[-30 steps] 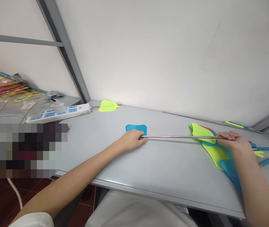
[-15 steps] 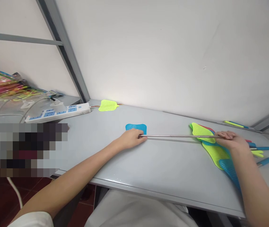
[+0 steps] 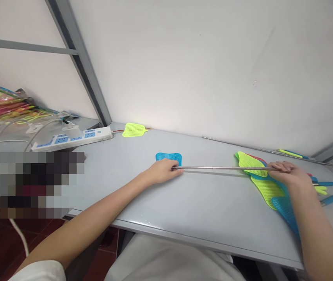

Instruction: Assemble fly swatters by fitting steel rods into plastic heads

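Note:
A thin metal fly swatter rod stretches level above the grey tabletop between my two hands. Closed around its left end is my left hand, its thumb along the rod. A blue mesh swatter head shows just behind those fingers; its join to the rod is hidden. My right hand wraps the rod's other end, whose tip the fingers cover. Beneath and beside that hand lies a pile of swatters, with a yellow-green mesh head and a blue mesh head showing, plus blue handles to the right.
Along the wall lie a long metal rod and a yellow handle. A yellow-green swatter head rests at the back left, beside a white power strip with cables. Packaged colourful items are piled far left, behind a pixelated patch.

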`<state>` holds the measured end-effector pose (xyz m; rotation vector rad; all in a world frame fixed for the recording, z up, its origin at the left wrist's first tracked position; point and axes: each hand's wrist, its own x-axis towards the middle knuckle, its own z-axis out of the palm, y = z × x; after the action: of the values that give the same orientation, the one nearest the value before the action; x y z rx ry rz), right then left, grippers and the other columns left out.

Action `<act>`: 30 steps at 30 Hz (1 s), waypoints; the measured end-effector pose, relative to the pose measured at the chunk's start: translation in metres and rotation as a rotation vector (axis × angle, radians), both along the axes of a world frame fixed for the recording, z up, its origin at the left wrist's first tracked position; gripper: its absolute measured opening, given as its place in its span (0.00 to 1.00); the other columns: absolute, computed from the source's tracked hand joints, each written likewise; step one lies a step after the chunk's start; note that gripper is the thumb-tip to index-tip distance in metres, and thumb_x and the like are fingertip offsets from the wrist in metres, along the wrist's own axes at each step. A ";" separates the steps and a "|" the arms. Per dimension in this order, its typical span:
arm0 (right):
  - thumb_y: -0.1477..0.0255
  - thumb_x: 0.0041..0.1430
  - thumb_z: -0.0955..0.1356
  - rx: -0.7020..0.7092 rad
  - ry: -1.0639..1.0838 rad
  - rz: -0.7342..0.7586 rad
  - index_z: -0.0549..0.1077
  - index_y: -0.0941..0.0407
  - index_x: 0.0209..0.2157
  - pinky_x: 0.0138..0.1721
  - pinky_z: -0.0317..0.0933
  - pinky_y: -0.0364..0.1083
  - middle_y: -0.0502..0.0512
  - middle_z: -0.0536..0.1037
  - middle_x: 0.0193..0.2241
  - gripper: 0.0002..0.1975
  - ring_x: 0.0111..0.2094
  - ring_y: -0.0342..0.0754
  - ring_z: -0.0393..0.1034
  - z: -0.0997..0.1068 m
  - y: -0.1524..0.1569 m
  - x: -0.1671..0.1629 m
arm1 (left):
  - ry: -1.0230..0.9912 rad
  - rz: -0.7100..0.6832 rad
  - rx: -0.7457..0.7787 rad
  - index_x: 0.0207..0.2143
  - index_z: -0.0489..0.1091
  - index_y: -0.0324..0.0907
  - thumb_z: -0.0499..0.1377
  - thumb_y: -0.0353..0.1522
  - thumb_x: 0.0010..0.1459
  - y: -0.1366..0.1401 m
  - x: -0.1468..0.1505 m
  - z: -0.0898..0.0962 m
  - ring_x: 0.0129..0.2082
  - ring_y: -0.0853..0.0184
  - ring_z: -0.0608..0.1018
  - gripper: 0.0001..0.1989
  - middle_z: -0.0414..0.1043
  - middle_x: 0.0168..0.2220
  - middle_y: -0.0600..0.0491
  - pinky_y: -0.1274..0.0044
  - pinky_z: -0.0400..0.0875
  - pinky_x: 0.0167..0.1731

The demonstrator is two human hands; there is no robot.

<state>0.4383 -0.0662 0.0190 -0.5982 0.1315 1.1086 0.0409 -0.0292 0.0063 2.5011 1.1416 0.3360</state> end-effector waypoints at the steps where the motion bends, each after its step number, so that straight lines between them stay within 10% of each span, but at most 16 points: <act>1: 0.86 0.37 0.52 0.000 -0.001 0.000 0.45 0.57 0.17 0.12 0.43 0.39 0.43 0.42 0.10 0.10 0.10 0.37 0.37 0.000 0.000 0.000 | -0.003 0.001 -0.005 0.21 0.55 0.41 0.42 0.47 0.53 -0.001 0.000 0.001 0.20 0.72 0.61 0.20 0.59 0.20 0.57 0.79 0.51 0.19; 30: 0.87 0.41 0.51 -0.038 -0.045 -0.007 0.45 0.57 0.18 0.13 0.45 0.38 0.42 0.41 0.11 0.11 0.11 0.37 0.38 -0.014 0.006 -0.004 | -0.015 0.059 -0.003 0.19 0.55 0.41 0.39 0.46 0.54 -0.003 0.000 0.002 0.19 0.71 0.61 0.21 0.58 0.18 0.56 0.78 0.51 0.20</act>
<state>0.4340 -0.0601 0.0048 -0.6559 0.1167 1.0868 0.0412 -0.0317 0.0083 2.4619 1.2112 0.3683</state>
